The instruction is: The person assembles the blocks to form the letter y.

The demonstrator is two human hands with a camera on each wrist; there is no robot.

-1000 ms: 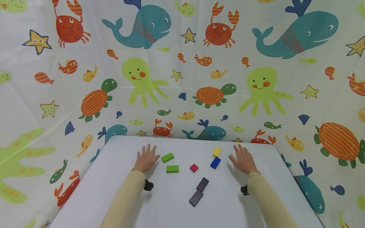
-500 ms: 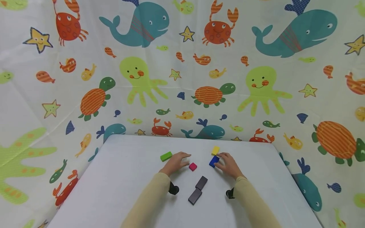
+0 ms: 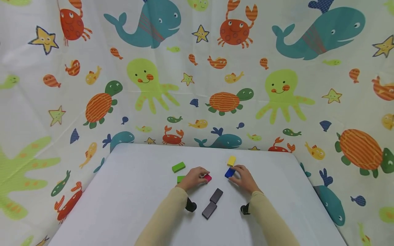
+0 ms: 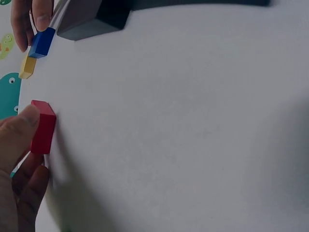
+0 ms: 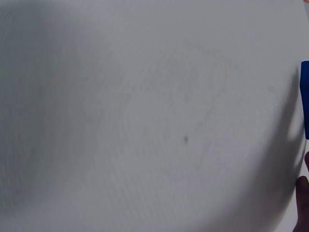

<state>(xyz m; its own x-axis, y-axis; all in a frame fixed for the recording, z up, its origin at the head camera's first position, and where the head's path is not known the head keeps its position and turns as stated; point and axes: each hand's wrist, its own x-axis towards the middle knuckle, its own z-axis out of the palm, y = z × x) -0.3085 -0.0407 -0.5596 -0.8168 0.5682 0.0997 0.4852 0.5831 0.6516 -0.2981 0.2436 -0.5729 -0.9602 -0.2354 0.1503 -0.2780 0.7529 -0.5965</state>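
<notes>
My left hand (image 3: 203,176) curls round a small red block (image 3: 208,178) on the white table (image 3: 138,191). In the left wrist view its thumb (image 4: 18,133) presses the side of the red block (image 4: 43,126). My right hand (image 3: 234,173) pinches a blue block (image 3: 229,173), and that hand's fingertips (image 4: 42,19) sit on the blue block (image 4: 41,42) in the left wrist view too. A yellow block (image 3: 231,160) lies just behind the blue one. The right wrist view shows only a sliver of the blue block (image 5: 305,96).
Two green blocks lie to the left: one (image 3: 178,167) free, the other (image 3: 180,179) half hidden by my left hand. Two dark grey blocks (image 3: 216,195) (image 3: 209,209) lie end to end nearer to me. A sea-creature curtain (image 3: 197,85) surrounds the table.
Both hands moved inward from lying flat at the sides. The left went past the green block and curled onto the red block; the right took hold of the blue one.
</notes>
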